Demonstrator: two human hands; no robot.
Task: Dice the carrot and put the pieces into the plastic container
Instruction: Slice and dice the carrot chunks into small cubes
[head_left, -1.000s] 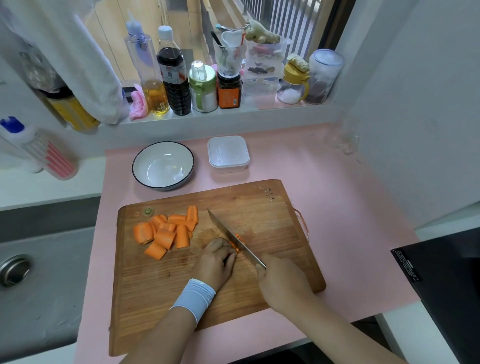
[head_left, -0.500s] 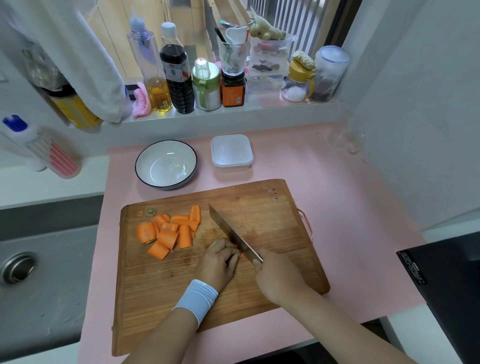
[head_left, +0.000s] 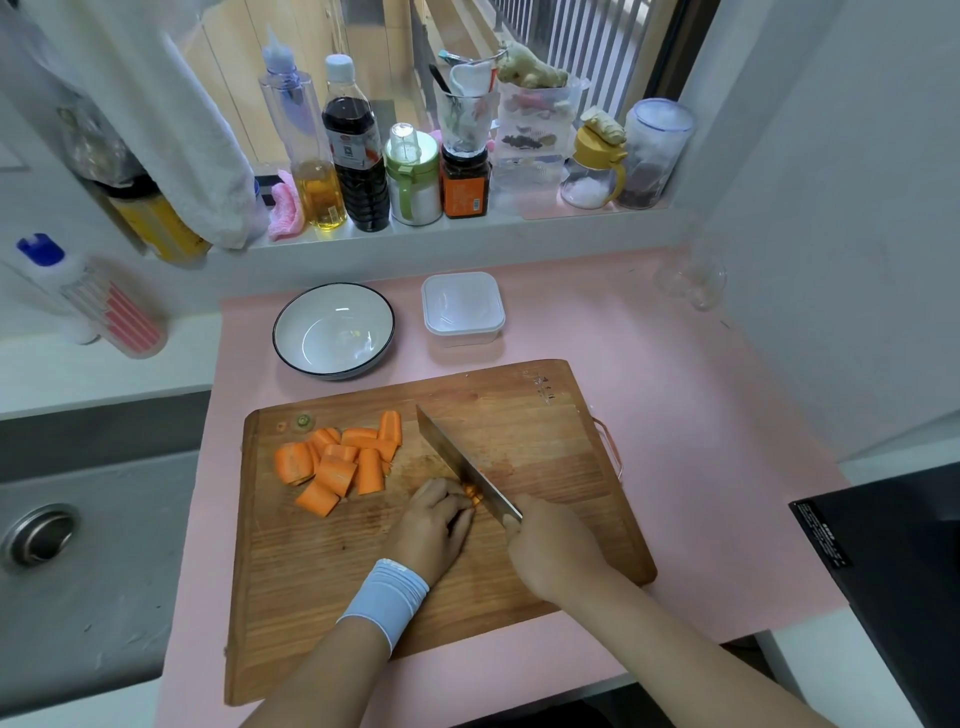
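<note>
Left hand (head_left: 436, 519), pale blue wristband (head_left: 384, 597) on the wrist, sits near the middle of the wooden cutting board (head_left: 545, 431). Its fingers are curled down over a small carrot piece (head_left: 471, 492), pinning it to the board. Only an orange sliver shows, poking out at the fingertips at about 1 o'clock from the knuckles; the rest is hidden under the hand.

Right hand (head_left: 550, 545) is just beside the left, at its 3 o'clock, clenched round the knife handle, which is hidden inside the fist. The knife (head_left: 462, 462) blade runs from the fist toward 11 o'clock, edge down, lying against the exposed end of the carrot piece and close along the left fingertips. Cannot tell whether the edge is through the piece.

Cut carrot chunks (head_left: 337, 462) are heaped at 10 o'clock of the left hand, on the board's upper left, apart from both hands. A small green stem end (head_left: 303, 421) lies at 11 o'clock of the heap, near the board's edge.

Plastic container (head_left: 463, 332) stands off the board at its 12 o'clock, on the pink mat (head_left: 701, 415), well apart from both hands. Cannot tell if a lid is on. White bowl (head_left: 333, 328) with a dark rim sits near it, at the container's 9 o'clock.

Row of bottles and jars on the sill further toward 12 o'clock, dark sauce bottle (head_left: 358, 156) among them. Sink drain (head_left: 36, 532) at 9 o'clock of the board, black appliance (head_left: 893, 571) at 4 o'clock.
</note>
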